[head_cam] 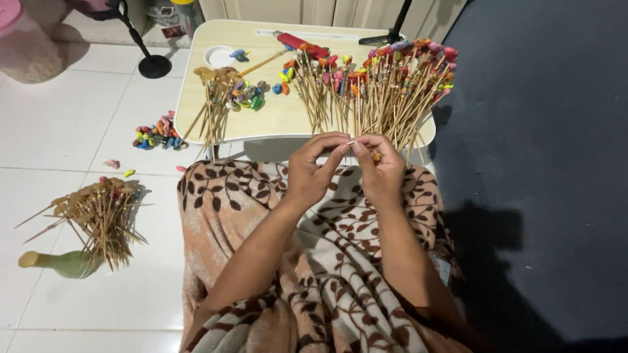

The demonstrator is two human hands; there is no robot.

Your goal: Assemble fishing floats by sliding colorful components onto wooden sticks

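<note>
Two hands, left hand [311,171], right hand [379,168], fingers pinching thin stick [350,142]

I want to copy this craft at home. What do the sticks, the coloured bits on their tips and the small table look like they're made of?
Sticks: thin pale bamboo or wood, matte.
Coloured bits: probably small rubber balloons, slightly glossy.
Small table: light wood-look board, smooth, likely laminate.

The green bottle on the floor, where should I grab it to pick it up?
Probably by its fat body. The green bottle lies on its side on the white tiled floor, thin neck pointing left, its right end tucked under a bundle of sticks. Come down from above, fingers around the middle, left of the sticks.
</note>
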